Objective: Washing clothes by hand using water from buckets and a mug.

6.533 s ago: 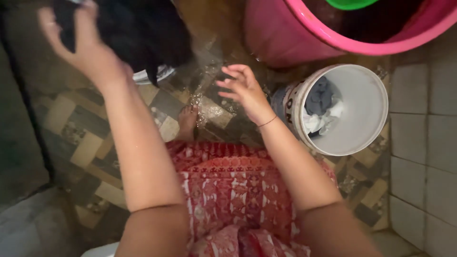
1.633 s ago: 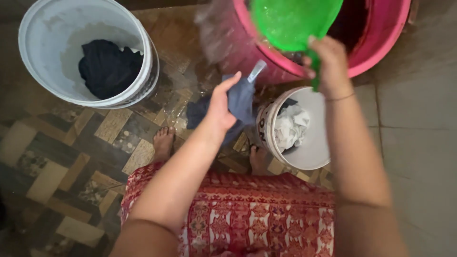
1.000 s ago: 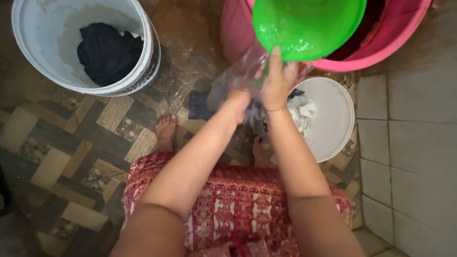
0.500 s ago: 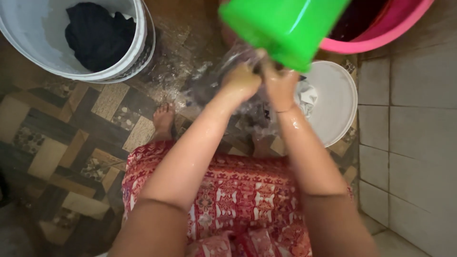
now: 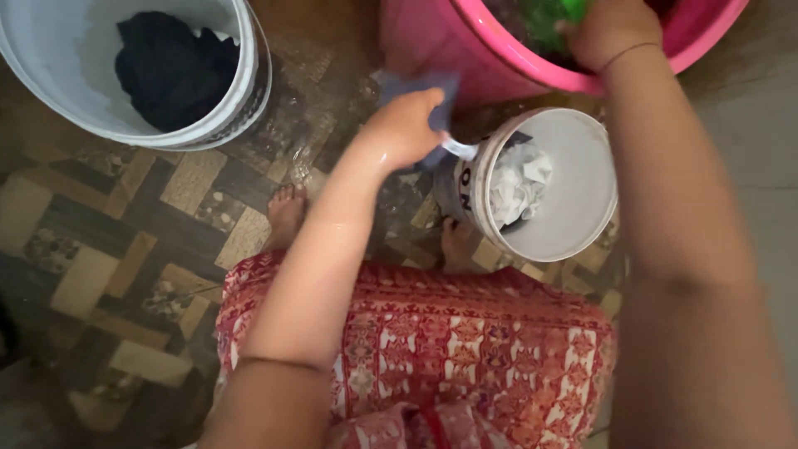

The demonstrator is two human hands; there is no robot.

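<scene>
My left hand (image 5: 401,126) grips a wet grey-blue cloth (image 5: 432,100) above the floor, just left of a small white bucket (image 5: 582,220). That bucket holds crumpled white cloth (image 5: 517,185). My right hand (image 5: 607,32) reaches into the big pink tub (image 5: 515,58) at the top and holds the green dipper (image 5: 549,15), mostly hidden inside the tub. A large white bucket (image 5: 241,100) at the upper left holds a dark garment (image 5: 170,66).
Wet patterned tiles (image 5: 125,249) cover the floor. My two bare feet (image 5: 285,214) stand between the buckets, above my red patterned skirt (image 5: 465,349). Pale tiles (image 5: 765,208) lie to the right.
The green dipper, tipped over both hands with water pouring on the cloth, has gone back into the pink tub with my right hand. My left hand keeps the cloth.
</scene>
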